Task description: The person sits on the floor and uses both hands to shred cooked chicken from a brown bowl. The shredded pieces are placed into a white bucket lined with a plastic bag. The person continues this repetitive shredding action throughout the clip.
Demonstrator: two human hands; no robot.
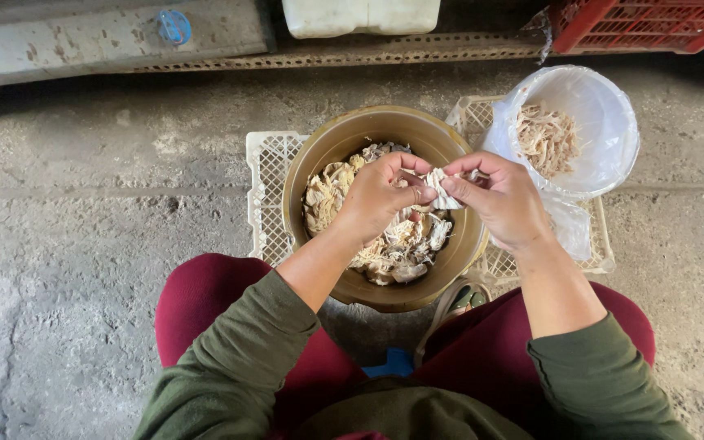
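While we crouch on the concrete floor (83, 244), the brown bowl (319, 155) of shredded meat sits on a white crate (266, 187). Above that bowl, our left hand (380, 195) and right hand (503, 200) pinch one pale meat strip (443, 189), each grip closed on it.

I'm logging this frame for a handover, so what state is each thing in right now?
left hand: closed, pinching the pale piece.
right hand: closed, pinching the same piece from the other side.
pale piece: held between both hands above the bowl.
brown bowl: upright, partly full of pale shredded pieces.
bag-lined white bucket: open, with some shreds inside.
white lattice crate: lying flat under the bowl.
red crate: only partly in view.
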